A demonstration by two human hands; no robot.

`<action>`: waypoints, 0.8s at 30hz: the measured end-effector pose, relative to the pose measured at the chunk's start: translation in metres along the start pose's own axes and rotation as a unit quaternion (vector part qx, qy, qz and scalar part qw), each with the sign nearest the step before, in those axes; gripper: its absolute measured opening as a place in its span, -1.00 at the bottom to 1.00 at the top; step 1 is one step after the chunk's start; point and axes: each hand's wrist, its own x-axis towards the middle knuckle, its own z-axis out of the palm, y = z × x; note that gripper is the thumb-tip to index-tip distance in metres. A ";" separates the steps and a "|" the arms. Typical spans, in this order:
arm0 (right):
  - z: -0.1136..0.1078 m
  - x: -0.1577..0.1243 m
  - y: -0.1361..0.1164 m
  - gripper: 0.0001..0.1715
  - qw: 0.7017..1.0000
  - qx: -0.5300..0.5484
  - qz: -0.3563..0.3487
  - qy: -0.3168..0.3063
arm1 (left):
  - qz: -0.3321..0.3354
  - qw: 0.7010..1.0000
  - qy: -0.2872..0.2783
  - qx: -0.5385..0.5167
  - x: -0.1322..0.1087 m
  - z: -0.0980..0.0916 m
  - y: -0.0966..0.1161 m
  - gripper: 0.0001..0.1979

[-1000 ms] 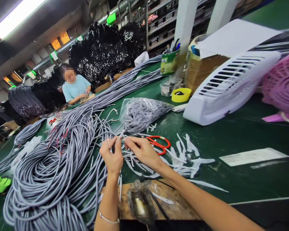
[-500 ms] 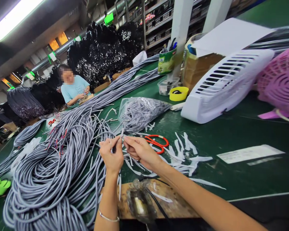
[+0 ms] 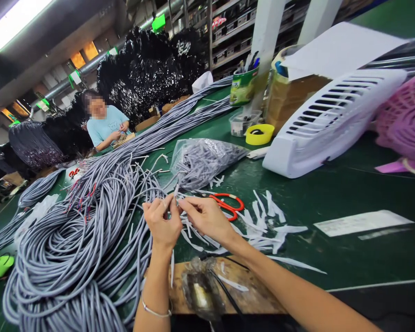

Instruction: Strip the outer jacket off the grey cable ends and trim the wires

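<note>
Before me, my left hand [image 3: 163,220] is closed in a pinch, thumb against forefinger, on a thin pale grey piece [image 3: 176,189] whose tip pokes up between the fingers. Close against it, my right hand [image 3: 207,219] is also closed, its thumb and forefinger pinched at the same spot; what lies between those fingertips is hidden. Beyond the fingertips lies a clear bag of grey-white offcuts [image 3: 205,163]. Red-handled scissors [image 3: 230,205] rest behind my right hand, with loose white strips [image 3: 268,226] scattered beside them.
A large coil of grey cables [image 3: 72,249] covers the left of the green table [image 3: 363,193]. A white slotted housing [image 3: 332,115], a yellow tape roll [image 3: 259,134] and a pink fan [image 3: 406,120] stand to the right. A plastic-wrapped device [image 3: 202,290] sits near my forearms. Another person [image 3: 108,124] works across the table.
My right hand has shifted slightly, its fingers a little more bent at the pinch. The thin piece leans a bit more to the right. The camera view has moved slightly.
</note>
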 end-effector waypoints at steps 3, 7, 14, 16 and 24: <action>0.001 -0.001 0.001 -0.57 0.999 0.024 0.020 0.012 | 0.008 1.000 0.001 -0.006 0.000 0.001 0.001 -0.82; 0.002 -0.002 0.001 -0.57 0.998 0.041 0.027 0.049 | 0.014 1.000 -0.011 -0.010 0.001 0.001 0.003 -0.83; -0.004 0.002 0.000 -0.52 0.974 0.186 0.121 0.052 | 0.078 0.995 -0.066 0.005 0.003 -0.003 0.008 -0.81; -0.008 0.005 -0.002 -0.52 0.947 0.268 0.171 0.033 | 0.089 0.993 -0.077 0.015 0.003 -0.002 0.008 -0.82; -0.013 0.013 -0.004 -0.54 0.970 0.187 0.157 0.017 | 0.122 0.990 -0.059 0.032 0.006 -0.002 0.005 -0.80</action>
